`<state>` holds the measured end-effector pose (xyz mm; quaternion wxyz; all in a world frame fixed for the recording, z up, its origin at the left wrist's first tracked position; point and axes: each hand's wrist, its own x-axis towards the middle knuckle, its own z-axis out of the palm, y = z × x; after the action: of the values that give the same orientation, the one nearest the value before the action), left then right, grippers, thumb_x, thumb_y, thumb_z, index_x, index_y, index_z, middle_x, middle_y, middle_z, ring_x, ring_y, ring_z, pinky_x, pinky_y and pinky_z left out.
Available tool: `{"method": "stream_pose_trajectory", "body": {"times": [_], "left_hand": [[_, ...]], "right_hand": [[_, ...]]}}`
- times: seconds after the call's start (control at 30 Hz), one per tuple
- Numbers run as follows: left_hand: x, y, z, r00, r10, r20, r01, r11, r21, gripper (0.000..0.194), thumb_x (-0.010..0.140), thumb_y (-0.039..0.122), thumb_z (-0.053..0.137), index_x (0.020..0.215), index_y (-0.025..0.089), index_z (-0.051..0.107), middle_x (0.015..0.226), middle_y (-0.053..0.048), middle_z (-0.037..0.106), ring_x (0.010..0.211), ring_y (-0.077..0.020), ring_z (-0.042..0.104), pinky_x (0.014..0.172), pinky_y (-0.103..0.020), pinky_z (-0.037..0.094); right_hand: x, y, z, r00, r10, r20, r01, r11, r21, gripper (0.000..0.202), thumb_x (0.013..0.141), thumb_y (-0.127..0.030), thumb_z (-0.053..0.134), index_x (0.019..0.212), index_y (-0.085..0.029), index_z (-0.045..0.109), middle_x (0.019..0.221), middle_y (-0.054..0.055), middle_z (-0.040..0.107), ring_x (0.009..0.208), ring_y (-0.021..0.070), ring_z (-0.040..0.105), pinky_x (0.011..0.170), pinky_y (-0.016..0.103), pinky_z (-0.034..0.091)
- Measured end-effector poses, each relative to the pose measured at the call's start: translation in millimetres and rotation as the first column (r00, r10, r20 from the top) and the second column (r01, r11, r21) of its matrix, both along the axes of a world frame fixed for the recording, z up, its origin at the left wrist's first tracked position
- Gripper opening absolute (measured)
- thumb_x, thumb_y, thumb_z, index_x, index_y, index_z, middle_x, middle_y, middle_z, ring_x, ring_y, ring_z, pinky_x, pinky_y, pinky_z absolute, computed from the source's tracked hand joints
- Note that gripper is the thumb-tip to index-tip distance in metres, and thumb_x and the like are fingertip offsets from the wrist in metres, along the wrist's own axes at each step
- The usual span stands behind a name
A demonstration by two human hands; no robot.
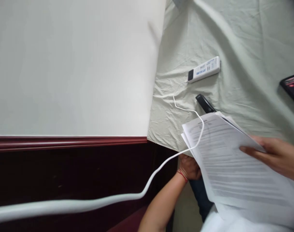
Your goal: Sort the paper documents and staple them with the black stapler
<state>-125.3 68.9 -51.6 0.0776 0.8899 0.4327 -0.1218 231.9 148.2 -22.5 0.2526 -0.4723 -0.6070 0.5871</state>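
Observation:
My right hand pinches a stack of printed papers at its right edge, thumb on top. My left hand, with a red thread at the wrist, is below the cloth-covered edge, beside the papers' left side; its fingers are mostly hidden. A black stapler-like object lies on the green cloth, partly under the top of the papers. Above it lies a white power-bank-like device with a black end. A white cable runs from that device across the papers toward the lower left.
The green cloth is wrinkled. A dark phone-like device lies at the right edge. On the left is a large pale surface with a dark red wooden edge. Dark furniture stands below it.

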Motion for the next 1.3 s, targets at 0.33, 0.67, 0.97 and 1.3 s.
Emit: {"method": "stream_pose_trajectory", "body": {"times": [0.33, 0.67, 0.97, 1.3], "left_hand": [[-3.5, -6.9, 3.4, 0.998, -0.020, 0.057, 0.013, 0.991, 0.135, 0.015, 0.075, 0.029, 0.060, 0.066, 0.019, 0.067, 0.063, -0.008, 0.062, 0.065, -0.0217, 0.060, 0.071, -0.037, 0.046], [37.1, -19.5, -0.2, 0.884, 0.294, 0.363, -0.400, 0.878, 0.264, 0.022, 0.087, 0.017, 0.058, 0.068, 0.018, 0.069, 0.071, -0.011, 0.072, 0.074, -0.0264, 0.069, 0.085, -0.042, 0.051], [96.5, -44.4, 12.9, 0.305, 0.552, 0.777, -0.402, 0.814, -0.420, 0.024, 0.087, 0.010, 0.053, 0.081, 0.019, 0.074, 0.080, -0.004, 0.077, 0.076, -0.0163, 0.071, 0.073, -0.027, 0.052], [117.5, -43.9, 60.7, 0.022, 0.388, 0.922, -0.415, 0.842, -0.344, 0.025, 0.103, 0.034, 0.056, 0.124, 0.022, 0.063, 0.121, -0.010, 0.066, 0.107, -0.0200, 0.066, 0.093, -0.034, 0.055]], "right_hand": [[3.7, -0.3, 39.7, 0.992, 0.130, 0.003, -0.129, 0.987, -0.100, 0.041, 0.099, -0.053, 0.048, 0.101, -0.021, 0.074, 0.101, 0.008, 0.079, 0.096, 0.0257, 0.073, 0.092, 0.033, 0.054], [15.7, 1.5, 52.7, 0.985, 0.149, 0.083, -0.141, 0.986, -0.094, 0.027, 0.088, -0.041, 0.062, 0.099, -0.020, 0.075, 0.095, 0.005, 0.081, 0.090, 0.0292, 0.075, 0.082, 0.037, 0.059], [71.0, -50.5, 80.4, 0.980, -0.175, 0.095, 0.197, 0.923, -0.330, 0.042, 0.085, -0.058, 0.077, 0.097, -0.018, 0.077, 0.094, 0.009, 0.081, 0.079, 0.0261, 0.075, 0.069, 0.034, 0.061], [56.4, -44.2, 71.3, 0.750, -0.617, -0.237, 0.592, 0.787, -0.175, 0.026, 0.074, -0.032, 0.093, 0.097, -0.025, 0.084, 0.107, 0.006, 0.083, 0.093, 0.0235, 0.078, 0.083, 0.034, 0.066]]}}
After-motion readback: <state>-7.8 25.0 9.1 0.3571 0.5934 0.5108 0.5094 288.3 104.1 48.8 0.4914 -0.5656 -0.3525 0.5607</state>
